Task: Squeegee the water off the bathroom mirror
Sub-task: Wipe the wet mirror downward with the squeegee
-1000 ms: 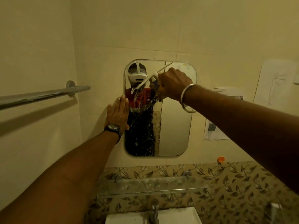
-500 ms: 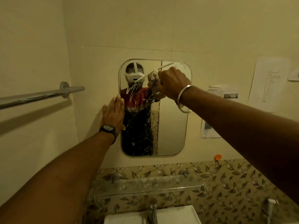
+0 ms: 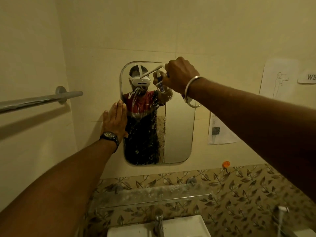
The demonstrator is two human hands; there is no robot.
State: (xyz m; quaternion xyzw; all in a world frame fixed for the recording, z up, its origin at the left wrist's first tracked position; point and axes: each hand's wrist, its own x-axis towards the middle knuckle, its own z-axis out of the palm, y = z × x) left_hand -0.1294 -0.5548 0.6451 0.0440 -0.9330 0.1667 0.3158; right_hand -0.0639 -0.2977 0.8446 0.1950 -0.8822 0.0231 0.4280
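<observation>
- Gripping the squeegee (image 3: 152, 71) in the right hand (image 3: 181, 75), fingers curled tight round the handle, most of the handle hidden behind the knuckles.
- Holding the white blade tilted against the glass at the top of the mirror (image 3: 179, 134), low end toward the left, high end close to the top edge.
- Pressing the left hand (image 3: 115, 122) flat with fingers straight and together, holding nothing, palm on the wall tile and thumb side overlapping the mirror's left edge.
- Fixed to the cream tiled wall, above a glass shelf (image 3: 153, 194) and a white sink (image 3: 188, 226) with a tap (image 3: 159, 223).
- Streaked with drops and runs of water across the left and middle of the glass; looking clear down the right-hand strip.
- Wearing a dark watch (image 3: 109, 136) on the left wrist and a metal bangle (image 3: 189, 93) on the right.
- To the left, a metal towel rail (image 3: 39, 100) on the side wall.
- To the right of the mirror, a paper sheet (image 3: 220, 129) stuck to the tile, with a small orange hook (image 3: 226, 164) below it.
</observation>
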